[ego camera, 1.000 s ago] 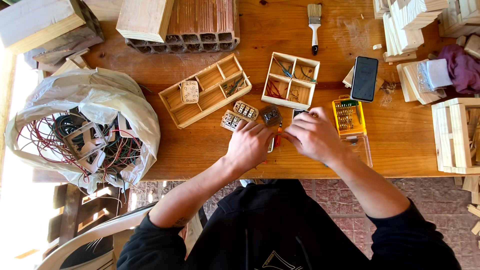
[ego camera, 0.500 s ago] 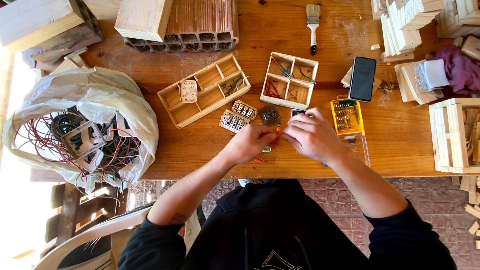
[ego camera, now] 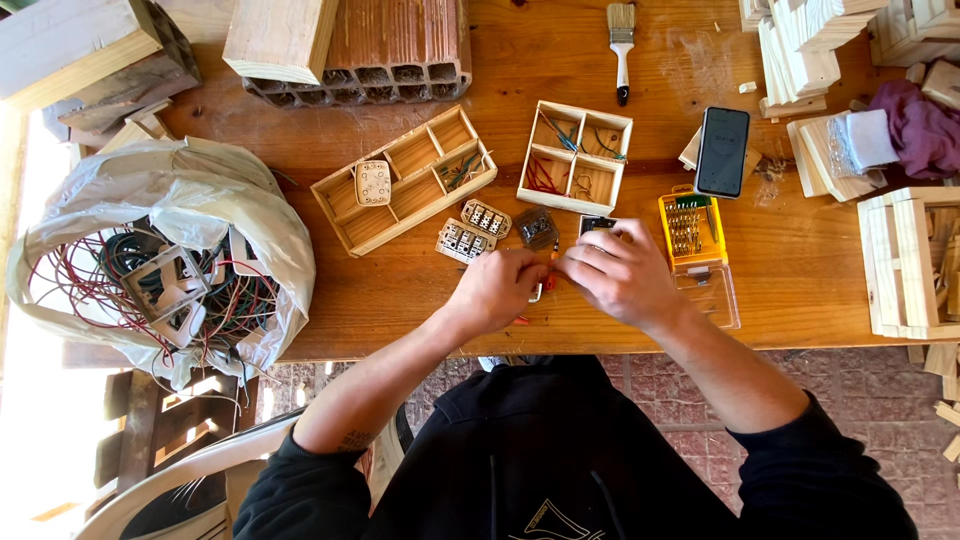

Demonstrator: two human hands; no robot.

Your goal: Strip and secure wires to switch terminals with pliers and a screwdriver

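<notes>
Both hands meet right at the near edge of the wooden workbench (ego camera: 420, 290). The left hand (ego camera: 497, 290) is curled shut, fingers pinching something small with a bit of orange-red showing at its 3 o'clock side; looks like a small screwdriver (ego camera: 549, 275), though it's mostly hidden. The right hand (ego camera: 622, 272) is closed too, cupped over a small dark electrical part (ego camera: 597, 224) whose top edge pokes out at the hand's 11 o'clock. Makes sense to hold it that way: one hand steadies the piece, the other works the tool close in.

The layout reads like a sorting station. At 11 o'clock from the hands, two white switch modules (ego camera: 476, 230) and a grey one (ego camera: 536, 227) lie loose, within easy reach. Beyond them is a long wooden tray (ego camera: 352, 226) with dividers holding a white switch plate (ego camera: 373, 183), and at 12 o'clock a square four-compartment tray (ego camera: 575, 205) with scraps of wire. Just at 3 o'clock from the right hand sits a yellow bit case (ego camera: 690, 225) with its clear lid open, so bits are a grab away. A phone (ego camera: 722, 151) lies past it, a paintbrush (ego camera: 621, 50) further up. Way over at 9 o'clock, a plastic bag (ego camera: 180, 200) slumps open, stuffed with tangled wires and switch frames.
</notes>
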